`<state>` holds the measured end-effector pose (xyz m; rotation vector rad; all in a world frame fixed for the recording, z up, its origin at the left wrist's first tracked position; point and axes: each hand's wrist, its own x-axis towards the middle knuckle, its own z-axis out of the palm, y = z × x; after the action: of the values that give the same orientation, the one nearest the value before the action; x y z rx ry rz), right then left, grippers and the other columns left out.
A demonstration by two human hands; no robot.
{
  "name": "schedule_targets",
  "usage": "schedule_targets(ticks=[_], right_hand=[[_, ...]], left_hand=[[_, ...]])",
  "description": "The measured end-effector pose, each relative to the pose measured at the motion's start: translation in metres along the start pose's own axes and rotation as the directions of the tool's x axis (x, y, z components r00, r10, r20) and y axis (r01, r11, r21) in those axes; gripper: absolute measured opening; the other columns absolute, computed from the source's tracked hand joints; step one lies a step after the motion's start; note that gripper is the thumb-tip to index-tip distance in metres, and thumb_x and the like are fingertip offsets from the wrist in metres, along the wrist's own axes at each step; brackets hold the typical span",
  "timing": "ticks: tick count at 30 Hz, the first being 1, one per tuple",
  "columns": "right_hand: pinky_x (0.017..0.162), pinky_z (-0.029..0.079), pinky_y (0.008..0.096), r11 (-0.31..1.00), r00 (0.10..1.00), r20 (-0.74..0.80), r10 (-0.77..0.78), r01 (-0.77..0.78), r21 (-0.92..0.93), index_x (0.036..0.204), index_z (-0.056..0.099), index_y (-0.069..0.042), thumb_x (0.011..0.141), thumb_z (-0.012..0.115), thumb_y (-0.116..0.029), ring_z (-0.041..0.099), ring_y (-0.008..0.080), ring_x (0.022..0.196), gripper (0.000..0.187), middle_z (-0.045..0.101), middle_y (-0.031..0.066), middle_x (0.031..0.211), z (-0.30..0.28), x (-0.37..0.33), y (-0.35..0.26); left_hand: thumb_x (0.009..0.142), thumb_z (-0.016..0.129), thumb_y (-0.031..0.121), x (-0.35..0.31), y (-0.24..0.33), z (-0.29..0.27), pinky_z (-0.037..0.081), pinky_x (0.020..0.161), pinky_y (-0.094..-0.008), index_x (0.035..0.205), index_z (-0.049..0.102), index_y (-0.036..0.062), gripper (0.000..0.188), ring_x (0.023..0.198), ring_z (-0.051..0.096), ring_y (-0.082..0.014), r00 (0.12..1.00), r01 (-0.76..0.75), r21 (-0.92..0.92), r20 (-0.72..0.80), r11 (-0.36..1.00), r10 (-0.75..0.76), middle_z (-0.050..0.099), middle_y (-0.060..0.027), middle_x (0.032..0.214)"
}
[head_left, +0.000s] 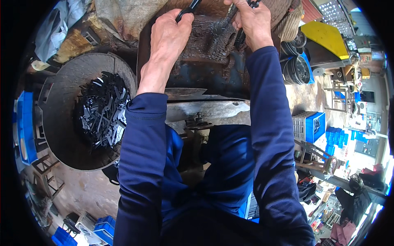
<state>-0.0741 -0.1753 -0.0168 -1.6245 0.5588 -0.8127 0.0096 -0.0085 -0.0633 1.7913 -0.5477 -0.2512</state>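
At the top of the view, my left hand (169, 39) is closed round a slim black piece (189, 9) with a smooth, rounded end. My right hand (253, 24) is closed too, on a dark, narrow piece (239, 39) that pokes out below the fingers; its kind is hard to make out. Both hands are over a wet, muddy brown machine bed (201, 43), and its far part runs out of the picture. A big round metal bin (57, 119) stands to the left, with a heap of black, flat, narrow metal pieces (104, 110) inside it.
Rough sacking (127, 14) covers the upper left. Dark round buckets (296, 70) and a yellow sloping panel (324, 41) stand to the right. Further down are a blue crate (315, 127) and a wooden stool (312, 158). More blue crates (104, 229) sit at lower left.
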Motion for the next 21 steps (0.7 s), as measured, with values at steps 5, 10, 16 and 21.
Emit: schedule_targets(ticks=[5, 10, 16, 21], right_hand=[[0.038, 0.035, 0.0246, 0.999, 0.999, -0.005, 0.034, -0.034, 0.013, 0.103, 0.063, -0.005, 0.094, 0.069, -0.022, 0.042, 0.0072, 0.041, 0.020, 0.070, 0.0055, 0.083, 0.0032, -0.0048, -0.0058], [0.038, 0.035, 0.0244, 0.999, 0.999, -0.001, 0.047, -0.046, 0.026, 0.103, 0.063, -0.006, 0.094, 0.069, -0.023, 0.041, 0.0070, 0.041, 0.020, 0.069, 0.0052, 0.083, 0.0022, -0.0049, -0.0064], [0.038, 0.035, 0.0244, 1.000, 1.000, 0.002, 0.017, -0.017, 0.017, 0.102, 0.063, -0.005, 0.094, 0.068, -0.023, 0.042, 0.0074, 0.041, 0.020, 0.069, 0.0055, 0.082, 0.0021, -0.0036, -0.0033], [0.038, 0.035, 0.0246, 1.000, 1.000, -0.001, 0.010, -0.010, -0.006, 0.102, 0.063, -0.005, 0.094, 0.068, -0.024, 0.042, 0.0078, 0.041, 0.021, 0.069, 0.0057, 0.082, 0.0005, -0.0033, -0.0026]], left_hand=[[0.091, 0.062, 0.036, 0.0011, -0.0033, -0.0003, 0.041, 0.070, -0.0313, 0.103, 0.069, 0.0045, 0.035, 0.070, 0.047, -0.0124, 1.000, -0.003, 0.004, -0.004, 1.000, 0.003, 0.050, 0.0021, 0.068], [0.091, 0.062, 0.036, 0.0004, -0.0023, 0.0003, 0.040, 0.068, -0.0305, 0.103, 0.069, 0.0046, 0.034, 0.068, 0.045, -0.0113, 1.000, -0.018, -0.006, -0.018, 1.000, 0.018, 0.048, 0.0028, 0.067], [0.091, 0.063, 0.035, 0.0004, -0.0027, -0.0010, 0.038, 0.064, -0.0297, 0.102, 0.069, 0.0044, 0.033, 0.065, 0.042, -0.0098, 1.000, -0.027, -0.007, -0.010, 1.000, 0.027, 0.045, 0.0037, 0.065], [0.091, 0.063, 0.034, 0.0016, -0.0048, -0.0004, 0.036, 0.061, -0.0298, 0.102, 0.069, 0.0050, 0.032, 0.063, 0.040, -0.0095, 0.999, -0.043, -0.041, -0.018, 0.998, 0.043, 0.043, 0.0046, 0.064]])
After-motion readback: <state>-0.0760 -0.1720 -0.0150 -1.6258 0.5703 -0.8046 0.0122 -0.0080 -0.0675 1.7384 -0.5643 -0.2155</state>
